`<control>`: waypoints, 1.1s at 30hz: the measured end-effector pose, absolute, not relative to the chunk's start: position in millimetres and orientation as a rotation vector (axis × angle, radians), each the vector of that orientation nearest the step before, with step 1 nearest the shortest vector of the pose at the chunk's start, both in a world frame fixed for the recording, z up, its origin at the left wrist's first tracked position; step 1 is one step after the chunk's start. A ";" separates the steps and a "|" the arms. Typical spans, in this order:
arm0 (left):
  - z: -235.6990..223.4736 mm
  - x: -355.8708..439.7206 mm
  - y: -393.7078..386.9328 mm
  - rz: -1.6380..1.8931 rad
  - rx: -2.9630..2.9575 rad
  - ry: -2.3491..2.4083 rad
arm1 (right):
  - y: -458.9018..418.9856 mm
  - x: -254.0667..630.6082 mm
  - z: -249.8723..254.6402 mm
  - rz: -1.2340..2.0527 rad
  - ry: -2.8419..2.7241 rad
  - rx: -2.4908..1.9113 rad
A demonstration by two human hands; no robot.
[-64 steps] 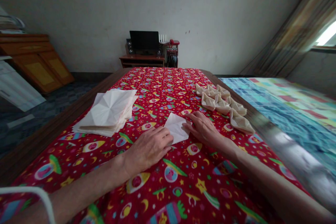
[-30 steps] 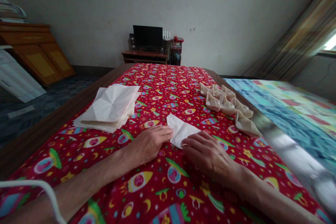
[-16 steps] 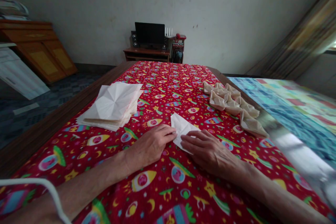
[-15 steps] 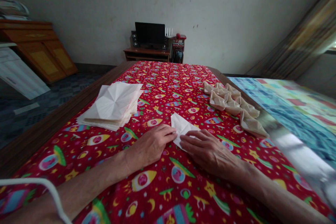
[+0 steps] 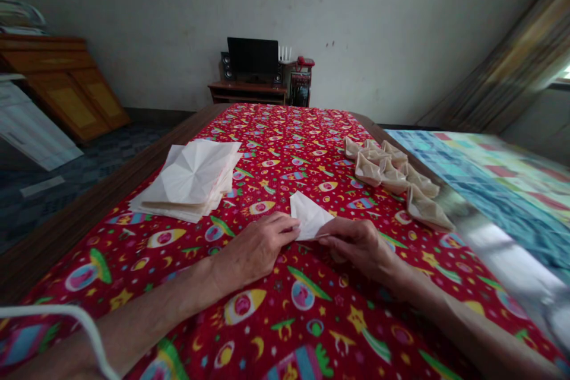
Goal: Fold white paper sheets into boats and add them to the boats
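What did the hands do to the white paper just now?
The right hand, which lay flat over the white paper, now pinches its near right edge. The paper's near corner, which pointed toward the person, no longer sticks out. The left hand stayed at the paper's left side; the paper stack and folded paper shapes stayed put.

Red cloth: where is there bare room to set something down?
The cloth is bare beyond the paper stack and folded pieces, and nearer, between left forearm and right forearm. Crowded: where left hand and right hand touch the white sheet.
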State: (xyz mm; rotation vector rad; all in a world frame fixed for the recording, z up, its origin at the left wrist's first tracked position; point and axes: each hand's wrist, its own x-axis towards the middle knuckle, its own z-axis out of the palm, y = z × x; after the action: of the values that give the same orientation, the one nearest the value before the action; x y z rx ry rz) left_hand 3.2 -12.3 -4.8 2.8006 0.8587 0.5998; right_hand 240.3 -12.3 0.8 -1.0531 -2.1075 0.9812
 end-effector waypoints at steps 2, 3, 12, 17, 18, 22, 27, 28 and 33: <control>-5.3 3.1 -12.5 0.587 2.793 0.860 | -10.1 236.9 -0.5 1.021 -1.990 -1.207; -5.7 3.1 -12.7 0.580 2.787 0.864 | -8.3 235.1 -1.5 0.993 -1.960 -1.260; -8.6 4.7 -13.8 0.660 2.721 0.857 | 8.6 227.9 -8.4 0.536 -2.115 -1.459; -8.5 8.0 -16.6 0.671 2.758 0.909 | 4.7 232.9 -16.0 0.286 -2.194 -1.393; -8.1 8.4 -17.4 0.632 2.776 0.920 | 3.9 233.3 -16.9 0.258 -2.206 -1.378; -7.1 8.6 -19.7 0.498 2.852 0.951 | 2.8 232.7 -17.4 0.197 -2.228 -1.387; -5.8 8.6 -21.3 0.458 2.885 0.958 | 4.1 233.2 -18.7 0.165 -2.248 -1.384; -5.2 8.8 -21.5 0.454 2.887 0.954 | 4.3 233.8 -19.4 0.161 -2.251 -1.368; -2.7 9.9 -21.5 0.436 2.889 0.938 | 5.0 235.2 -20.8 0.156 -2.259 -1.329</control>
State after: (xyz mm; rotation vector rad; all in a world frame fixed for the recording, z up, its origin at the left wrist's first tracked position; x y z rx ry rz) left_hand 9.9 -21.5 -2.7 2.8888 0.9382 0.4361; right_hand 235.2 5.0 -20.8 -1.3294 -2.2588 0.1559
